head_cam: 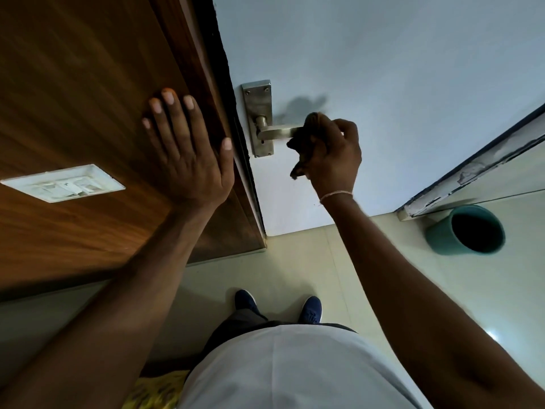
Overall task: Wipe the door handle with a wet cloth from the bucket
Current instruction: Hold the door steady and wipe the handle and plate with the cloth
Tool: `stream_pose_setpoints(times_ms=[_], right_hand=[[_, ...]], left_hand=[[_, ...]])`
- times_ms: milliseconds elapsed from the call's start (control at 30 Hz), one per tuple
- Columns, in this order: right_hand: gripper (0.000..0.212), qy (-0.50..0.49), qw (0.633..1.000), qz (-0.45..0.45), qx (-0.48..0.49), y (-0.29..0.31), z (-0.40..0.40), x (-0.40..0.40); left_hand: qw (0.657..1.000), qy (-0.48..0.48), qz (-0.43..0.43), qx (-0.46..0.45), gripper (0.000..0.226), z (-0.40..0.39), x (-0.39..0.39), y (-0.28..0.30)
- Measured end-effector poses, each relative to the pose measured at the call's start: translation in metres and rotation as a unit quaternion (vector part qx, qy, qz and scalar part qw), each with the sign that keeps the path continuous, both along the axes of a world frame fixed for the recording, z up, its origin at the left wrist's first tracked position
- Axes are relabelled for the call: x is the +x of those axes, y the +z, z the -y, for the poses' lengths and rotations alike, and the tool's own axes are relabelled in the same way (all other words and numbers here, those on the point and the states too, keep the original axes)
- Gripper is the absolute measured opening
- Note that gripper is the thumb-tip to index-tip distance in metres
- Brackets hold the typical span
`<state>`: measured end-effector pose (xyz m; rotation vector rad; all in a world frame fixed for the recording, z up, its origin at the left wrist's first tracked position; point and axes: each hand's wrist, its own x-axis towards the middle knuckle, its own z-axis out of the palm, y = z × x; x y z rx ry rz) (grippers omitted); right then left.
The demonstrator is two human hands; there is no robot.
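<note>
A: Head view, left side first. Brown wood-grain panel (73, 98), white switch plate (63, 183) set in it. What's on the panel?

B: Left hand (188, 160), fingers spread, palm flat against the wood, right by its edge.

A: Next over?

B: Pale blue-white door (398, 69). Steel backplate (257, 118) near the door's left edge, lever door handle (277, 131) sticking out to the right.

A: Cloth?

B: Dark brown cloth (309, 143), bunched over the outer end of the lever, a tail hanging below. Right hand (333, 154) closed around it, fingers curled, thin band at the wrist. Can't tell if it's wet.

A: Floor?

B: Pale glossy tile floor (368, 290), two dark blue shoes (309, 309) at centre, white shirt below them.

A: Far right?

B: Teal bucket (469, 231) on the floor, well apart from the handle, inside looks dark. It sits just beside a worn, chipped frame edge (472, 166) running diagonally.
</note>
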<state>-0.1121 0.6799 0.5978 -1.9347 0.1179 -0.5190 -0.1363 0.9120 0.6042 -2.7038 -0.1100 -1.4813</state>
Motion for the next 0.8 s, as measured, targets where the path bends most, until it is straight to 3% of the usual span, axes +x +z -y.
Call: stream_pose_setpoints(times_ms=[67,167,233,300,367,433,500,567,633,667,800], right_hand=[[0.037,-0.036,0.999,-0.025,0.025,0.003,0.002,0.001],[0.040,-0.053,0.979,-0.113,0.160,-0.002,0.001,0.006],[0.038,0.028,0.946,-0.159,0.281,-0.012,0.004,0.008],[0.037,0.119,0.887,-0.198,0.399,-0.015,0.010,0.005],[0.040,0.162,0.843,-0.218,0.464,-0.012,0.013,0.003],[0.041,0.175,0.818,-0.216,0.504,-0.008,0.015,0.005],[0.034,0.152,0.817,-0.203,0.518,-0.007,0.016,0.009],[0.027,0.104,0.881,-0.161,0.433,-0.008,0.017,0.014],[0.033,0.031,0.967,-0.119,0.224,-0.005,0.017,0.015],[0.037,-0.007,0.987,-0.095,0.130,-0.003,0.016,0.015],[0.039,-0.023,0.996,-0.003,-0.081,0.004,-0.001,0.004]], left_hand=[[1.000,-0.007,-0.004,0.000,0.077,0.000,-0.001,0.000],[1.000,-0.013,-0.007,0.004,0.076,-0.003,-0.004,0.002],[1.000,-0.018,-0.012,0.005,0.075,-0.004,-0.005,0.002],[1.000,-0.018,-0.016,0.007,0.075,-0.004,-0.006,0.002],[1.000,-0.017,-0.015,0.007,0.075,-0.004,-0.006,0.002],[1.000,-0.019,-0.013,0.004,0.075,-0.003,-0.006,0.002],[1.000,-0.018,-0.009,0.005,0.074,-0.003,-0.006,0.001],[1.000,-0.017,-0.009,0.007,0.074,-0.003,-0.006,0.001],[1.000,-0.016,-0.010,0.006,0.074,-0.002,-0.005,0.001],[1.000,-0.014,-0.011,0.005,0.074,-0.001,-0.005,0.000],[1.000,-0.007,-0.007,0.001,0.074,0.001,-0.003,0.000]])
